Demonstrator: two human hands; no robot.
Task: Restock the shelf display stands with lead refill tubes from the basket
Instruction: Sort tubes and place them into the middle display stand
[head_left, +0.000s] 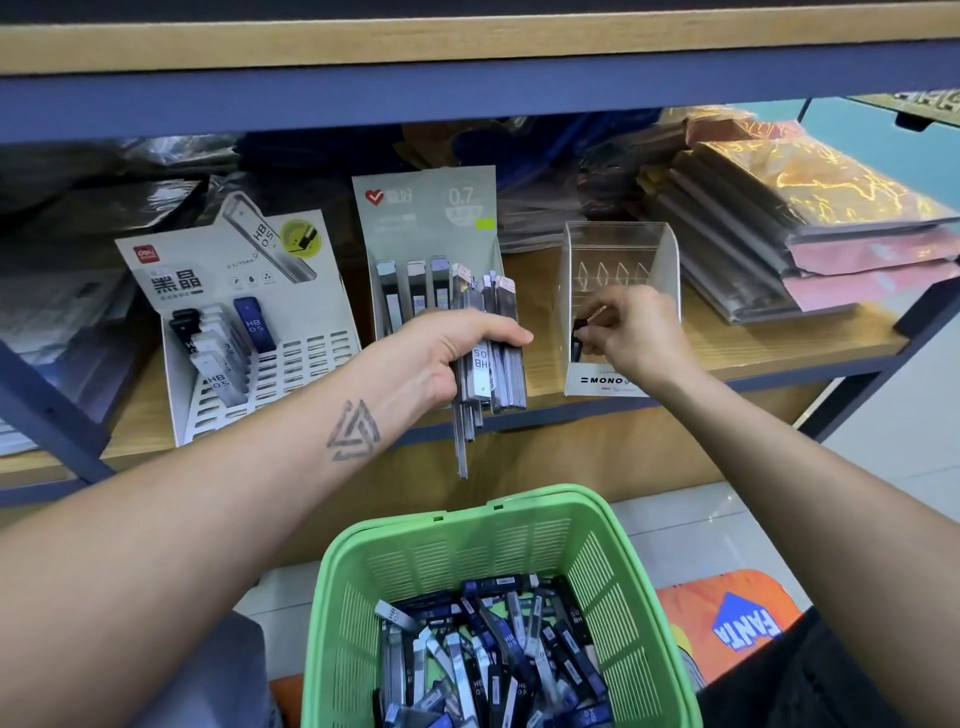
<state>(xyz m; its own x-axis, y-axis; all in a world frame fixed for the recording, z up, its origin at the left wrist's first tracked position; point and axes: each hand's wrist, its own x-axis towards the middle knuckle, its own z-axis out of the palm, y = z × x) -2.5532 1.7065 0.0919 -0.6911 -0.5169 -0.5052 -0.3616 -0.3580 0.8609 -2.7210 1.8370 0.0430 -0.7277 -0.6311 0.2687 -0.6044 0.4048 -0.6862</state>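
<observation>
Now | left hand (447, 358) grips a bundle of tubes (488, 374) at the shelf (779, 348) front edge, a ready supply | right hand (631, 332) pinches one black tube (577, 338), lowering it into the clear stand (618, 249) | basket (467, 545) below the shelf holds the rest.

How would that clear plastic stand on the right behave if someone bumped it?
The clear stand looks thin-walled and nearly empty, so it is probably light and might slide easily on the smooth wooden shelf. It is tall and sits near the front edge, so a push could tip it. The right hand pinching a black tube inside may steady it.
</observation>
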